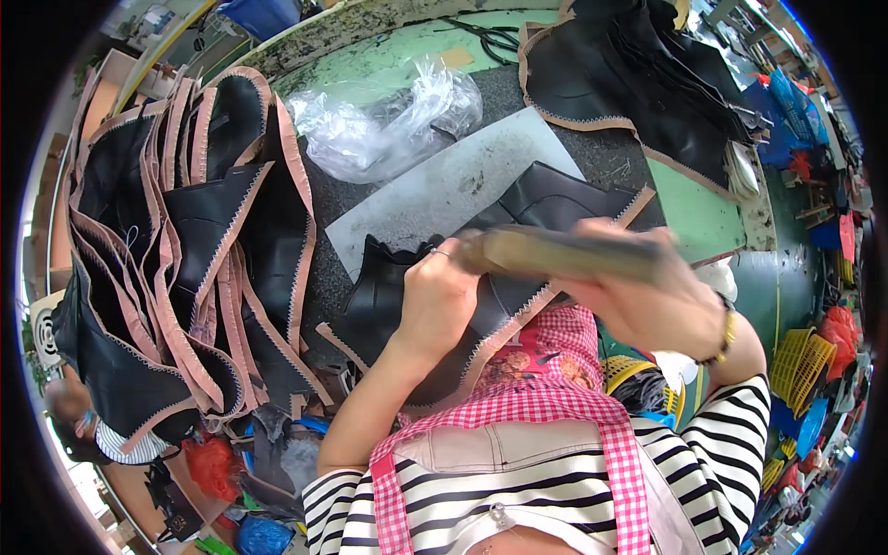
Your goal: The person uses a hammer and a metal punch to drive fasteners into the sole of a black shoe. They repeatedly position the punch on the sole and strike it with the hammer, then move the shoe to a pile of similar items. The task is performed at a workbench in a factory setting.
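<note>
The right hand [638,310] grasps a motion-blurred, brown bar-like tool [560,256] (a hammer or not, I can't tell), held crosswise above a black leather panel [504,300]. Nearer the leather, the left hand [437,301] curls over it; whether it pinches is unclear. The panel's long axis runs lower left to upper right, overlapping a pale board [407,217]. The tool hides its middle; a clear plastic bag [388,129] lies beyond.
</note>
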Motion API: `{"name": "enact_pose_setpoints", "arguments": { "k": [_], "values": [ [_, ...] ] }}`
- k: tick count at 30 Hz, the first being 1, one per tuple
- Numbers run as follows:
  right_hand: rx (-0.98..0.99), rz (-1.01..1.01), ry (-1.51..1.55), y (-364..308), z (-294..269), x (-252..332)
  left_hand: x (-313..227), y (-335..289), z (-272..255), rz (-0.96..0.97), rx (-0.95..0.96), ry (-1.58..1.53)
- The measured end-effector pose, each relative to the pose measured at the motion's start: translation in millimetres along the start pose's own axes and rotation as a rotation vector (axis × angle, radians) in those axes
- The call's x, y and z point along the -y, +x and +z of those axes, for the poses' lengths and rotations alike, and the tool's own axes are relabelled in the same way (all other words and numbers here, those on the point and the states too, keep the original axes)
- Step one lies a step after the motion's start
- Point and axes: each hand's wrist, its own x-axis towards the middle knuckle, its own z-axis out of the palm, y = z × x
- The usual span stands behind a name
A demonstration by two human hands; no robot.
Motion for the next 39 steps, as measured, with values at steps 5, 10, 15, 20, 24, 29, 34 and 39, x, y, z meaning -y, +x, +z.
{"name": "enact_pose_setpoints", "arguments": {
  "k": [5,10,15,20,24,29,34,39],
  "values": [
    [0.04,0.163,0.008,-12,35,-40,5,-1,0,-0.566,0.044,-0.508],
    [0.109,0.222,-0.027,-17,45,-45,7,-2,3,-0.619,0.009,-0.632],
    [0.092,0.224,0.034,-13,27,-41,6,-2,4,-0.584,0.027,-0.547],
    [-0.425,-0.038,0.155,-5,-6,-3,5,-1,5,-0.309,0.007,-0.253],
    [0.035,0.22,0.058,-5,5,-23,0,-1,0,-0.259,0.077,-0.179],
    [-0.049,0.215,0.114,-14,24,-37,-8,4,-25,-0.5,-0.044,-0.61],
    [0.084,0.143,0.054,-13,43,-34,3,-11,-37,-0.636,0.043,-0.555],
    [0.177,0.181,0.007,-9,51,-33,12,-22,-21,-0.625,0.033,-0.492]
  ]
}}
